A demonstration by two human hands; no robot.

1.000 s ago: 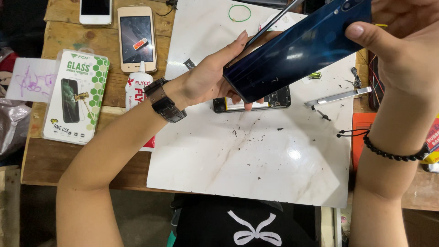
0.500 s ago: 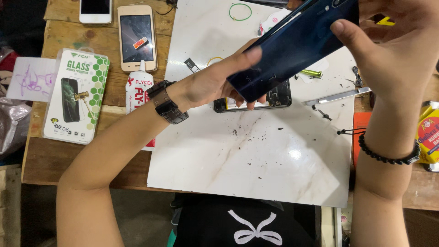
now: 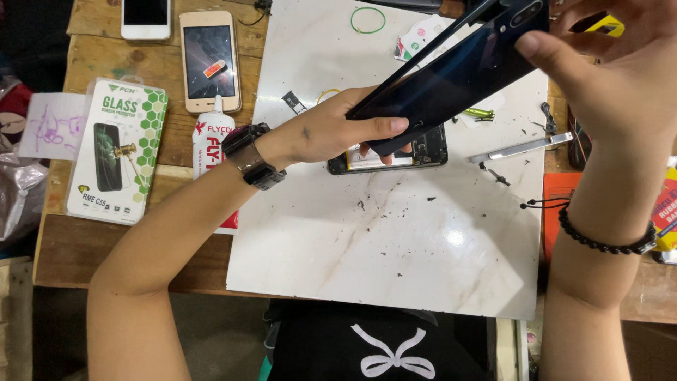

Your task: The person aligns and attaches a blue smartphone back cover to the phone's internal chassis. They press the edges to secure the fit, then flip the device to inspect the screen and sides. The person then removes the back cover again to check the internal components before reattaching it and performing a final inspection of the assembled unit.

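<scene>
Both hands hold a dark blue glossy phone back cover (image 3: pixel 458 74), tilted up above a white marble-look slab (image 3: pixel 395 240). My left hand (image 3: pixel 338 130) grips its lower left end, thumb on the glossy face. My right hand (image 3: pixel 606 77) grips its upper right end near the camera cutout, thumb on top. Under the cover an opened phone body (image 3: pixel 395 156) lies flat on the slab with its inner parts showing, partly hidden by my left hand.
A wooden table (image 3: pixel 92 240) carries a boxed screen protector (image 3: pixel 116 152), a glue bottle (image 3: pixel 211 137), a white-gold phone (image 3: pixel 209 60) and another phone (image 3: pixel 145 14). On the slab lie a green rubber band (image 3: pixel 368 19), tweezers (image 3: pixel 518 148), a green-tipped tool (image 3: pixel 479 113) and dark crumbs.
The back cover has swung upward and to the right, turning more edge-on. My right hand rose with it, and my left hand shifted its grip along the lower end.
</scene>
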